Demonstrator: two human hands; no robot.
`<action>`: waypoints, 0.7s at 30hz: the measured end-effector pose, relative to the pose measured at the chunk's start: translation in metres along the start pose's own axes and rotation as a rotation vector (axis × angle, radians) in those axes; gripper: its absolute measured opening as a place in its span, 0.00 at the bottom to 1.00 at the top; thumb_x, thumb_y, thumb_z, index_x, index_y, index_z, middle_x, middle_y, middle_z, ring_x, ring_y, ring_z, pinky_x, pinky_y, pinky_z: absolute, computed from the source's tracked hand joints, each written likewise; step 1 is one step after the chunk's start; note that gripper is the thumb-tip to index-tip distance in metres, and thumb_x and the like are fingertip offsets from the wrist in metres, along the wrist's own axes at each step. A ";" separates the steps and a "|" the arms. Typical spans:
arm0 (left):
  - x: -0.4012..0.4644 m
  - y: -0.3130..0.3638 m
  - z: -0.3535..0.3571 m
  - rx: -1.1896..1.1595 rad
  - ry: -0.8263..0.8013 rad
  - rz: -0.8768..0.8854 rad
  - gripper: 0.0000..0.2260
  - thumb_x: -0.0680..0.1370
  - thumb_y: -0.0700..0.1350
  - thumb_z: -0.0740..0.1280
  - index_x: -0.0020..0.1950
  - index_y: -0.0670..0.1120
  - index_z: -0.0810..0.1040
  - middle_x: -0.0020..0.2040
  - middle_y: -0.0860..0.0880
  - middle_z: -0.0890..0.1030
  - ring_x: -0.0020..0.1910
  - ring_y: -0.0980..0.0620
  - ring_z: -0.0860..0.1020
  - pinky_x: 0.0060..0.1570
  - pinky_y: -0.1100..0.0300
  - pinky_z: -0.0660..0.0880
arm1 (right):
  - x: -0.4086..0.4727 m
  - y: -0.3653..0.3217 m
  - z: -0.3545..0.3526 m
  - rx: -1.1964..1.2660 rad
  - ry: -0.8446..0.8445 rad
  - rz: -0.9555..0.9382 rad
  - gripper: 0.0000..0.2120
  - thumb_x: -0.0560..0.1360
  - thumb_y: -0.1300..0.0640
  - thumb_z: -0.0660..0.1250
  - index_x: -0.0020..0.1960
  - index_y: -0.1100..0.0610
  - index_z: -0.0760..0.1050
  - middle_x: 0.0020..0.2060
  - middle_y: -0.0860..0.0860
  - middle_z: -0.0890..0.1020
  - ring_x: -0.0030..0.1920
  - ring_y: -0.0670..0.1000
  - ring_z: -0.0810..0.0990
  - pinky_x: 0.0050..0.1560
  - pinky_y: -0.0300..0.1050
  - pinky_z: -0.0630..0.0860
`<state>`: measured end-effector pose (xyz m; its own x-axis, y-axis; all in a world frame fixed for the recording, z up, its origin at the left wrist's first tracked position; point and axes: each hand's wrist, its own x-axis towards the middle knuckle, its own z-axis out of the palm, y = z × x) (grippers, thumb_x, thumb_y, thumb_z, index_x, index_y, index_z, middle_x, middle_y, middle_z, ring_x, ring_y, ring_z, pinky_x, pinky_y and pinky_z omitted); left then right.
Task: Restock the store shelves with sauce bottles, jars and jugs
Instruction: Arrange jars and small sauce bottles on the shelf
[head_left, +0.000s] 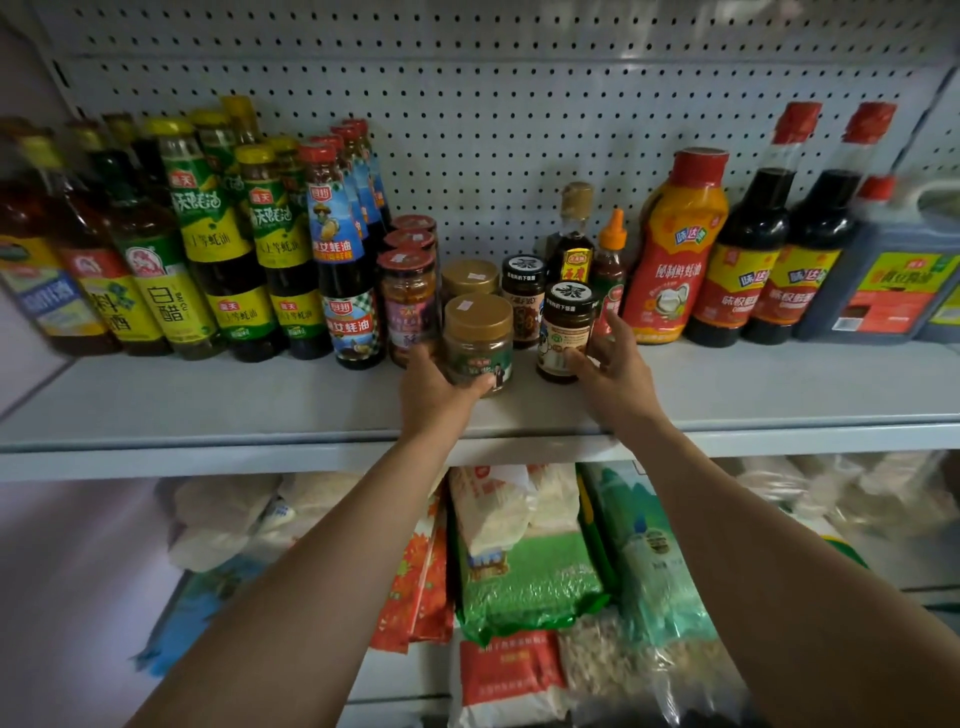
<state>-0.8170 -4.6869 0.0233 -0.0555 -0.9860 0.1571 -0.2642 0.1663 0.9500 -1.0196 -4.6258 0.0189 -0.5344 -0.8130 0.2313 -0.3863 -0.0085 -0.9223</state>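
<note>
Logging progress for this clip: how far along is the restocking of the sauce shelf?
Well along. Bottles fill the left of the shelf, and more bottles plus a jug fill the right. In hand: the left hand grips a gold-lidded jar, and the right hand holds a black-lidded jar, both at the front of the centre group. Left: bare shelf remains in front and behind the centre jars.

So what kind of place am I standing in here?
Most likely a small grocery store aisle. A metal shelf with a pegboard back holds rows of identical sauce bottles, and bagged rice and grains are stacked below.
</note>
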 end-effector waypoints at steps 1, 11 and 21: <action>-0.001 0.001 -0.001 -0.004 -0.008 0.012 0.32 0.68 0.46 0.80 0.68 0.51 0.70 0.65 0.51 0.79 0.63 0.51 0.77 0.62 0.56 0.72 | -0.001 -0.003 0.001 -0.003 -0.015 0.007 0.38 0.78 0.55 0.71 0.81 0.49 0.53 0.71 0.49 0.74 0.68 0.45 0.75 0.64 0.43 0.73; 0.007 0.019 -0.035 0.046 -0.058 0.444 0.21 0.74 0.46 0.75 0.66 0.55 0.75 0.68 0.54 0.75 0.67 0.53 0.72 0.65 0.57 0.71 | -0.046 -0.032 0.043 0.142 0.103 -0.004 0.16 0.71 0.49 0.78 0.55 0.53 0.80 0.46 0.47 0.86 0.47 0.46 0.84 0.54 0.51 0.82; 0.028 0.032 -0.039 0.719 -0.002 0.860 0.22 0.67 0.54 0.78 0.58 0.48 0.80 0.58 0.50 0.82 0.64 0.44 0.70 0.58 0.50 0.65 | -0.029 -0.028 0.041 0.068 0.514 -0.025 0.24 0.68 0.45 0.79 0.56 0.52 0.70 0.50 0.51 0.76 0.49 0.50 0.76 0.51 0.46 0.75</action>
<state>-0.7897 -4.7093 0.0684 -0.4886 -0.5401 0.6853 -0.6318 0.7607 0.1491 -0.9620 -4.6261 0.0253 -0.8325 -0.4208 0.3604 -0.3635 -0.0761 -0.9285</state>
